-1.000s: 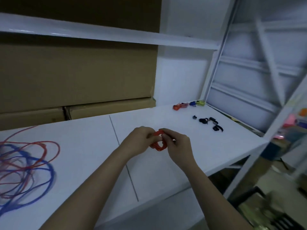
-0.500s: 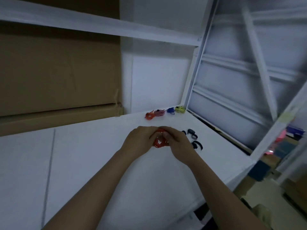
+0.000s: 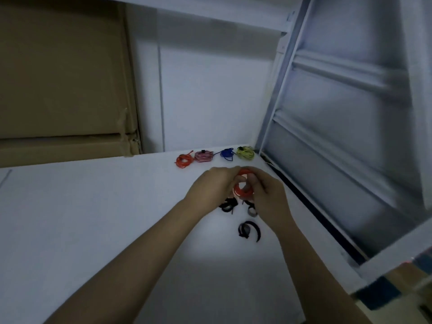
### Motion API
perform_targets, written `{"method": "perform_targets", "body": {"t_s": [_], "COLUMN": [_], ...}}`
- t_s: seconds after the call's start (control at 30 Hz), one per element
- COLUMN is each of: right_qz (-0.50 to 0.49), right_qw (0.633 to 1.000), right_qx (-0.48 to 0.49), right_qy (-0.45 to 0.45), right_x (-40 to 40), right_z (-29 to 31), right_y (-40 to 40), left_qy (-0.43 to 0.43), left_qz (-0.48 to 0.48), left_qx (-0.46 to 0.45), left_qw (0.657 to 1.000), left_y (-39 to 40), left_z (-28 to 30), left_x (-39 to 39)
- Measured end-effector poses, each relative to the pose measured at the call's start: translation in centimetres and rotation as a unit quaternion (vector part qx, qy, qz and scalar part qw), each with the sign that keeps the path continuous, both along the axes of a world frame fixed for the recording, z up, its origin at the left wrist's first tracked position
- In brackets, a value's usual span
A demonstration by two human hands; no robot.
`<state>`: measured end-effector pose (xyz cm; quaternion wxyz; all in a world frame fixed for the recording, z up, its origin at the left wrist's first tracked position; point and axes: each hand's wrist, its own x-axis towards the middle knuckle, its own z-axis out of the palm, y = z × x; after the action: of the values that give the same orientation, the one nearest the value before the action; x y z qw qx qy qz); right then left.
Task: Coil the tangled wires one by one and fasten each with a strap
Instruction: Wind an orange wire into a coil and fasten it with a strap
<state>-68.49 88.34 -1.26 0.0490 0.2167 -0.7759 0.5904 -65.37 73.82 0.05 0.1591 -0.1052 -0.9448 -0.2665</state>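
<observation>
Both hands [image 3: 211, 187] [image 3: 266, 195] now hold the orange coil [image 3: 243, 187] above 3 straps [image 3: 249, 230].

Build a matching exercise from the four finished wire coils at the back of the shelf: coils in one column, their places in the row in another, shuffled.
Coils:
1. yellow coil
2. orange coil
3. blue coil
4. pink coil

Places:
A. far left of the row
B. second from left
C. second from right
D. far right, beside the frame

Pairs: 1-D, 2-A, 3-C, 4-B
</observation>
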Motion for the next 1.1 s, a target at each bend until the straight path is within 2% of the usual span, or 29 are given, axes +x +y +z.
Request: {"method": "perform_targets", "body": {"t_s": [0.1,0.17,0.3,0.43,0.63,0.83,0.97,1.1], "right_qz": [0.006,0.012,0.051,0.107,0.178,0.186,0.160,0.130], "right_qw": [1.000,0.999,0.998,0.994,0.981,0.980,0.985,0.989], "right_qx": [0.020,0.028,0.013,0.024,0.072,0.076,0.063,0.070], "right_qy": [-0.006,-0.009,-0.027,-0.030,-0.009,-0.007,-0.008,0.009], "right_x": [-3.0,-5.0,-8.4,-10.2,-11.7,-11.9,-12.3,-12.6], "right_z": [-1.1,-1.7,-2.1,-2.8,-3.9,-3.7,-3.4,-3.8], "right_y": [0.8,1.3,0.6,-1.7,-4.6,-4.0,-2.6,-0.3], "left_qy": [-0.053,-0.077,-0.063,-0.092,-0.122,-0.140,-0.071,0.022], "left_qz": [0.009,0.087,0.272,0.329,0.338,0.316,0.314,0.213], "left_qx": [0.128,0.192,0.143,0.098,0.077,0.071,0.063,0.017], "left_qw": [0.990,0.975,0.949,0.935,0.930,0.936,0.945,0.977], "left_y": [0.9,0.6,-1.3,-1.6,-1.5,-1.7,-1.1,1.0], "left_z": [-0.8,-1.5,-3.5,-5.0,-5.8,-6.2,-6.5,-6.8], "left_x": [-1.1,-1.4,-0.4,0.3,-1.1,-2.6,-3.4,-3.0]}}
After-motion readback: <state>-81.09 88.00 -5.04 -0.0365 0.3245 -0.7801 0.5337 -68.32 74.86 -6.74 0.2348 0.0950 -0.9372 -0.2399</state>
